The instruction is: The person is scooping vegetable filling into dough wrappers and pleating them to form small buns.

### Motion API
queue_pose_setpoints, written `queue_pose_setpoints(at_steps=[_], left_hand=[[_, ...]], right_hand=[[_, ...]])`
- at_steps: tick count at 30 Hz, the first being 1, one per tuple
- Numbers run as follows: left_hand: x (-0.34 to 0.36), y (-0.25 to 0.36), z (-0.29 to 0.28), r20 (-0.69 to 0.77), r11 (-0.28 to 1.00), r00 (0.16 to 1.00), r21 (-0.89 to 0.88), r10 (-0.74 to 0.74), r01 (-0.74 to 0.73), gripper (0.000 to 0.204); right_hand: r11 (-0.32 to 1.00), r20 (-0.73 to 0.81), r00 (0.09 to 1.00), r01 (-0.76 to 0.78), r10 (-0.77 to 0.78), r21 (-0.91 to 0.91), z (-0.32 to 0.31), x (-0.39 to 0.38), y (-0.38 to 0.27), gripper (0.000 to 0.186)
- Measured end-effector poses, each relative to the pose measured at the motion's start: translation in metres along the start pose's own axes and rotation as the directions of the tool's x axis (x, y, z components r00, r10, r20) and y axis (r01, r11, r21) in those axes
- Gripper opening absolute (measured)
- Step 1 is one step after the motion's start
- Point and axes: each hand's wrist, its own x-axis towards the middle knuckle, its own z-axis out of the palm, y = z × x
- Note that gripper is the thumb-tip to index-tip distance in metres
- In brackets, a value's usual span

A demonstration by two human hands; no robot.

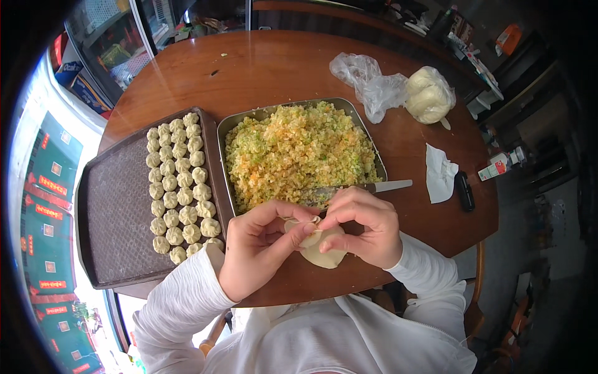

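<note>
Over the near edge of the table, both my hands hold a thin pale dough wrapper [326, 254]. My left hand [261, 244] pinches its gathered upper edge between thumb and fingers. From the other side my right hand [365, 225] grips the same folded edge with its fingertips, while the lower part of the round hangs loose. Any filling inside is mostly hidden by my fingers. Just beyond my hands is a metal tray [222, 138] heaped with chopped yellow, green and orange filling [299, 153]. A spatula-like tool [392, 186] lies across its near right corner.
To the left, a dark baking tray [118, 202] carries rows of pleated buns [185, 179] along its right side. At the far right sit a crumpled plastic bag [367, 81] and wrapped dough [428, 93]. A tissue [441, 174], black object [464, 191] and small bottle [500, 165] lie nearer.
</note>
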Motion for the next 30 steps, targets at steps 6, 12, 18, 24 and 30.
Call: queue_pose_setpoints(at_steps=[6,12,18,24,30], left_hand=[[0.0022,0.0073,-0.0002,-0.004,1.0,1.0,-0.02,-0.019,0.019,0.016],[0.0015,0.0089,0.0013,0.021,1.0,1.0,-0.004,-0.019,0.019,0.015],[0.0007,0.0062,0.001,0.024,1.0,0.999,-0.001,-0.024,0.024,0.014],[0.0009,0.0078,0.0024,0.017,0.999,1.0,-0.046,-0.02,0.021,0.021],[0.0021,0.0075,0.002,0.054,0.998,0.998,-0.057,0.032,-0.029,0.032]], right_hand=[[0.998,-0.039,0.999,-0.014,0.012,-0.061,0.0026,-0.0011,-0.0008,0.016],[0.994,-0.083,0.995,0.055,-0.063,-0.092,0.0034,-0.001,0.0018,0.017],[0.98,-0.083,0.989,0.105,-0.12,-0.168,0.0032,0.0024,-0.0012,0.018],[0.966,-0.077,0.982,0.151,-0.17,-0.209,0.0043,0.0012,0.0003,0.017],[0.95,-0.045,0.984,0.156,-0.175,-0.27,0.0039,0.0009,0.0006,0.015]])
